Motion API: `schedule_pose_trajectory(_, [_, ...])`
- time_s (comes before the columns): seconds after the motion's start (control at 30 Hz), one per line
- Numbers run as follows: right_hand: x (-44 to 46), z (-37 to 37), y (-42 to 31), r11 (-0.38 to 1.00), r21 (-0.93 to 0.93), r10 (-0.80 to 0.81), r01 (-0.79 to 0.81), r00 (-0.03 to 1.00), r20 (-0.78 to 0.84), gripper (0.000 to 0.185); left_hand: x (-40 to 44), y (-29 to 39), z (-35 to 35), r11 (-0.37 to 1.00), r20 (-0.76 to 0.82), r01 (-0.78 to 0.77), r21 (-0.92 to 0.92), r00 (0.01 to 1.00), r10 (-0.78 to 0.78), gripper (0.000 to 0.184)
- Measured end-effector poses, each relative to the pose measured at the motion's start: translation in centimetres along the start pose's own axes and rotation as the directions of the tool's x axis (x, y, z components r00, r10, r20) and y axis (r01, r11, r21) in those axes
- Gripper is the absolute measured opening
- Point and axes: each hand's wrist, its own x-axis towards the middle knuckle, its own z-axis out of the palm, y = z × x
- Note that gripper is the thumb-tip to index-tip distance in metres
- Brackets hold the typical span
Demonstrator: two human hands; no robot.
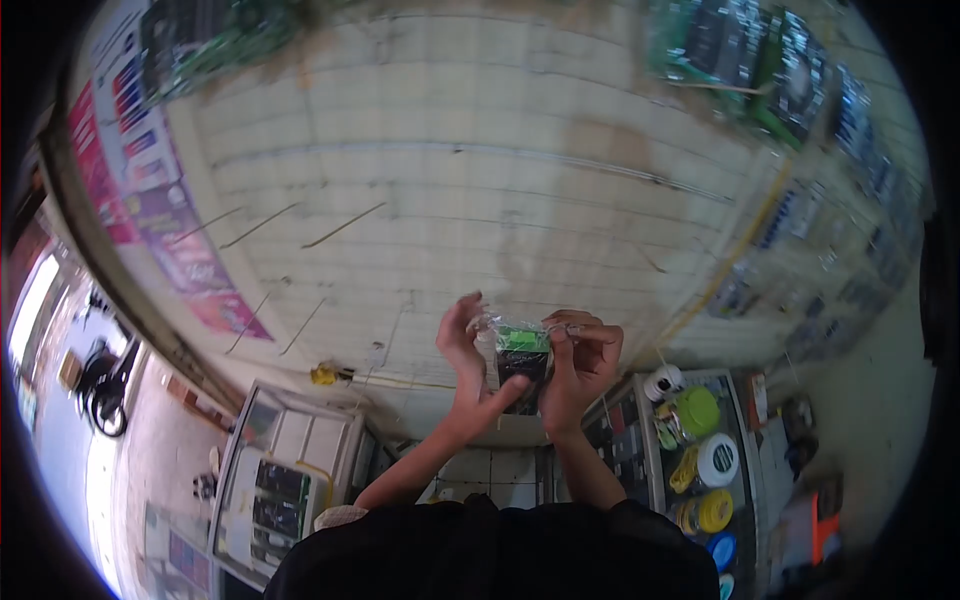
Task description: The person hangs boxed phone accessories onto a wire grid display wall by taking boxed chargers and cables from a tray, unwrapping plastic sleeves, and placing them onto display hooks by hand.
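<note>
My left hand (pixel 462 355) and right hand (pixel 580 365) both grip the small green and black packet (pixel 522 355), up by the wall (pixel 450 230).

A black top (pixel 490 555) is worn, its dark cloth slightly uneven along the upper edge. The forearms, the left hand (pixel 465 350) and the right hand (pixel 585 370) are left bare. Whether a pale patch (pixel 340 517) by the left elbow is clothing cannot be told.
</note>
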Motion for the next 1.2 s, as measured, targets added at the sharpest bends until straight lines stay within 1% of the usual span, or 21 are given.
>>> schedule_pose_trajectory(0.03, [0.3, -0.5, -0.6, 0.998, -0.042, -0.044, 0.043, 0.998, -0.040, 0.017, 1.4, 0.8, 1.8, 0.992, -0.069, -0.045, -0.119, 0.997, 0.037, 0.083])
schedule_pose_trajectory(0.07, [0.6, -1.1, -1.1, 0.995, -0.074, -0.076, 0.071, 0.995, -0.060, 0.017, 2.4, 1.3, 2.6, 0.986, -0.043, -0.049, -0.159, 0.998, 0.043, 0.083])
schedule_pose_trajectory(0.13, [1.2, -2.3, -2.1, 0.983, -0.097, -0.161, 0.154, 0.984, -0.071, 0.018, 4.1, 2.4, 4.4, 0.947, 0.145, 0.101, -0.304, 0.988, -0.058, 0.061])
schedule_pose_trajectory(0.17, [1.6, -2.8, -2.5, 0.973, -0.128, -0.203, 0.191, 0.975, -0.089, 0.018, 4.3, 3.5, 5.5, 0.861, 0.167, 0.245, -0.447, 0.968, -0.189, 0.033])
schedule_pose_trajectory(0.2, [1.9, -3.4, -2.9, 0.964, -0.153, -0.235, 0.217, 0.966, -0.111, 0.019, 4.2, 3.4, 6.6, 0.847, 0.202, 0.242, -0.474, 0.966, -0.163, 0.033])
schedule_pose_trajectory(0.27, [2.7, -4.2, -4.0, 0.940, -0.204, -0.304, 0.273, 0.943, -0.137, 0.019, 4.1, 2.7, 8.7, 0.847, 0.135, 0.114, -0.518, 0.990, -0.051, 0.015])
schedule_pose_trajectory(0.3, [2.9, -4.5, -4.6, 0.948, -0.218, -0.278, 0.232, 0.938, -0.209, 0.018, 4.4, 3.1, 9.9, 0.832, 0.159, 0.117, -0.543, 0.987, -0.035, 0.015])
schedule_pose_trajectory(0.37, [3.2, -5.4, -5.6, 0.955, -0.247, -0.235, 0.164, 0.926, -0.294, 0.021, 4.6, 3.8, 12.0, 0.752, 0.133, 0.173, -0.636, 0.985, -0.114, 0.009])
schedule_pose_trajectory(0.4, [3.5, -6.0, -6.1, 0.946, -0.270, -0.259, 0.178, 0.917, -0.302, 0.021, 4.7, 4.0, 12.8, 0.735, 0.153, 0.182, -0.653, 0.982, -0.107, 0.009])
schedule_pose_trajectory(0.47, [4.7, -6.9, -7.1, 0.954, -0.213, -0.269, 0.212, 0.918, -0.290, 0.026, 5.4, 4.4, 14.6, 0.691, 0.232, 0.309, -0.654, 0.951, -0.205, 0.009])
schedule_pose_trajectory(0.53, [6.1, -7.6, -8.0, 0.935, -0.264, -0.313, 0.236, 0.900, -0.303, 0.031, 6.3, 5.1, 16.6, 0.698, 0.229, 0.311, -0.645, 0.950, -0.211, 0.011])
schedule_pose_trajectory(0.6, [8.2, -8.0, -9.8, 0.887, -0.361, -0.388, 0.288, 0.888, -0.246, 0.035, 7.8, 6.1, 18.5, 0.686, 0.215, 0.272, -0.674, 0.962, -0.170, 0.011])
schedule_pose_trajectory(0.7, [13.2, -10.6, -11.4, 0.868, -0.366, -0.431, 0.335, 0.875, -0.220, 0.038, 11.4, 7.1, 22.8, 0.662, 0.205, 0.231, -0.713, 0.972, -0.118, 0.013])
schedule_pose_trajectory(0.73, [15.0, -11.0, -12.2, 0.864, -0.365, -0.442, 0.347, 0.870, -0.219, 0.038, 12.8, 7.6, 24.6, 0.616, 0.187, 0.217, -0.757, 0.976, -0.113, 0.013])
schedule_pose_trajectory(0.77, [16.7, -11.5, -13.0, 0.879, -0.359, -0.417, 0.314, 0.872, -0.258, 0.038, 14.1, 7.9, 26.2, 0.569, 0.173, 0.208, -0.795, 0.978, -0.115, 0.014])
schedule_pose_trajectory(0.9, [23.5, -14.5, -14.4, 0.910, -0.298, -0.378, 0.288, 0.871, -0.314, 0.036, 18.9, 7.8, 31.9, 0.576, 0.196, 0.203, -0.792, 0.978, -0.075, 0.015])
schedule_pose_trajectory(0.97, [25.8, -15.5, -14.9, 0.907, -0.304, -0.380, 0.290, 0.876, -0.296, 0.035, 20.6, 8.1, 34.0, 0.585, 0.082, 0.121, -0.802, 0.992, -0.092, 0.017])
schedule_pose_trajectory(1.0, [26.9, -15.9, -14.9, 0.907, -0.315, -0.372, 0.281, 0.886, -0.279, 0.034, 21.4, 7.6, 35.1, 0.588, 0.082, 0.112, -0.801, 0.994, -0.078, 0.017])
schedule_pose_trajectory(1.07, [29.1, -16.9, -14.5, 0.902, -0.296, -0.395, 0.314, 0.876, -0.276, 0.032, 23.1, 6.5, 37.0, 0.785, -0.184, -0.125, -0.606, 0.983, 0.015, 0.020])
schedule_pose_trajectory(1.13, [30.4, -17.8, -13.7, 0.896, -0.329, -0.392, 0.298, 0.879, -0.272, 0.031, 23.5, 6.6, 37.4, 0.760, -0.123, -0.071, -0.646, 0.992, -0.012, 0.022])
schedule_pose_trajectory(1.2, [31.5, -18.3, -12.9, 0.912, -0.291, -0.372, 0.290, 0.882, -0.288, 0.030, 23.7, 6.8, 37.4, 0.813, -0.216, -0.112, -0.572, 0.976, -0.018, 0.022])
